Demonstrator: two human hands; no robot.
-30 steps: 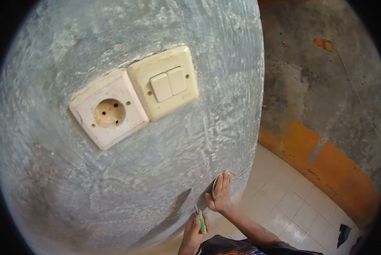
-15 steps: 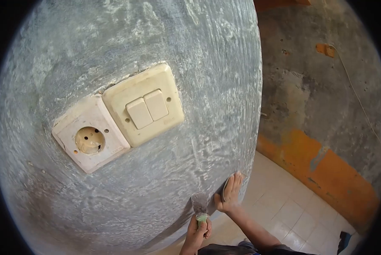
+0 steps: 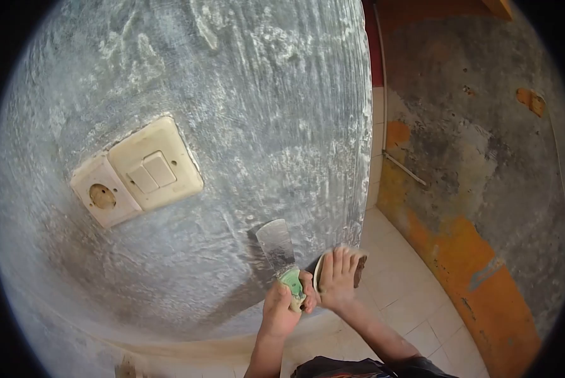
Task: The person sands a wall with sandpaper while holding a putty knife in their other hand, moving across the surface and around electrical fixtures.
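Observation:
My left hand (image 3: 278, 310) is closed round the green handle of a putty knife (image 3: 276, 244). Its broad metal blade points up and overlaps the grey wall (image 3: 244, 157). Beside it, my right hand (image 3: 337, 280) presses a curved piece of sandpaper (image 3: 360, 272) to the wall near its right edge. The fingers lie side by side over the sheet, which shows a pale rim on the left and a brown face on the right. Part of the sheet is hidden under the palm.
A cream double light switch (image 3: 156, 165) and a socket (image 3: 104, 196) are fixed to the wall at upper left. Beyond the wall's edge lie a tiled floor (image 3: 408, 296) and another wall with patchy grey and orange paint (image 3: 478, 264).
My view has shifted, so the switch and socket look smaller and farther left. The putty knife has come up higher in view, and the sandpaper under my right hand shows more fully.

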